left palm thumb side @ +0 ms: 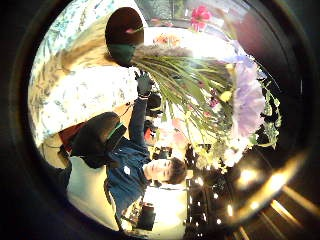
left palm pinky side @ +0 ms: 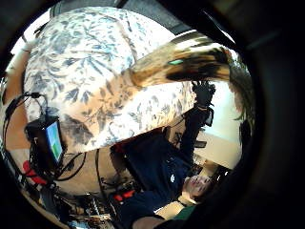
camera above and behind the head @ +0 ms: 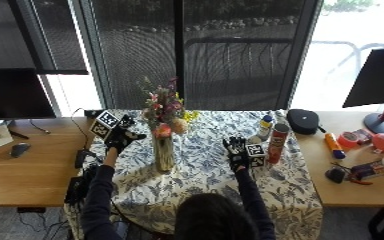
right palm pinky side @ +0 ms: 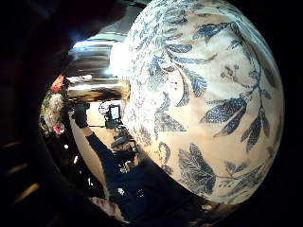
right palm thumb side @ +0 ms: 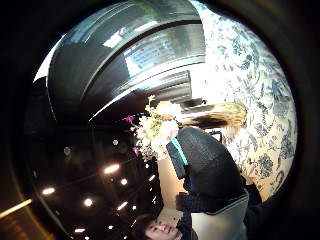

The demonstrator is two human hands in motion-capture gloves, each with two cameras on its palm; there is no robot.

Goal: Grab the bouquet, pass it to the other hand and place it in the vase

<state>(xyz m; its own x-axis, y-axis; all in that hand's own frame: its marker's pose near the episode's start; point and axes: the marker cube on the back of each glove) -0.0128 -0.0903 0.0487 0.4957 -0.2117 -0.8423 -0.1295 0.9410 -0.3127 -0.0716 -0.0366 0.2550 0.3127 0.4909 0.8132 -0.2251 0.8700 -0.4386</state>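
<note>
The mixed bouquet of pink, purple, orange and yellow flowers [camera above and behind the head: 163,111] stood upright in the tall, narrow, pale glass vase [camera above and behind the head: 163,152], its green stems down inside it. The vase rested near the middle of the tabletop [camera above and behind the head: 205,175], which was covered by a white cloth printed with blue leaves.

Both black-gloved hands were released and held nothing. The left hand [camera above and behind the head: 121,136] was raised beside the blooms, fingers spread, apart from the flowers. The right hand [camera above and behind the head: 236,152] hovered over the cloth well to the other side of the vase, fingers straight and splayed.

Judged from this, the placing step looked finished and the task essentially done: the bouquet was in the vase and neither hand touched it. The next move would call only for drawing the left hand away without brushing the blooms, since a tall narrow vase with a top-heavy bunch could tip easily.

Near the right hand stood a tall red cylindrical can [camera above and behind the head: 278,143] and a small white bottle with a blue cap [camera above and behind the head: 265,126]. Neither showed any readable brand, label or writing.
</note>
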